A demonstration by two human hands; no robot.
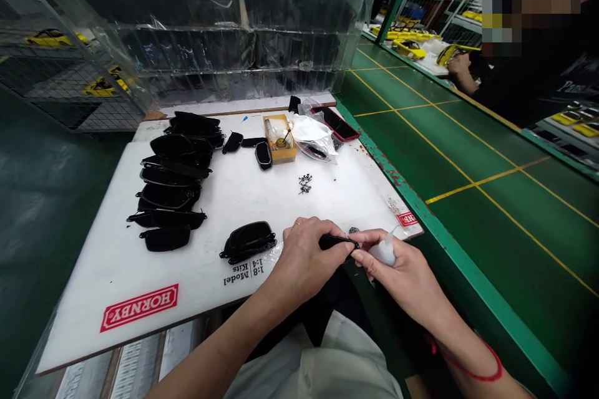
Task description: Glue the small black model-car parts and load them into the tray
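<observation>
My left hand (306, 259) is closed on a thin black plastic part (333, 240), holding it above the front edge of the white board (196, 299). My right hand (412, 280) grips a small white squeeze bottle (384, 252) with a narrow nozzle pointing up. Its thumb and forefinger also meet the right end of the black part. What they pinch there is too small to make out. Just left of my left hand lie similar glossy black parts (248, 240). A small dark patterned piece (354, 230) rests behind my fingertips.
Black parts (171, 196) lie in a long row at the left. Small screws (305, 184) sit mid-board, before a yellow box (281, 156), a plastic bag (316, 137) and a phone (339, 124). Clear plastic-covered bins (243, 31) stand behind. A co-worker (524, 68) sits right.
</observation>
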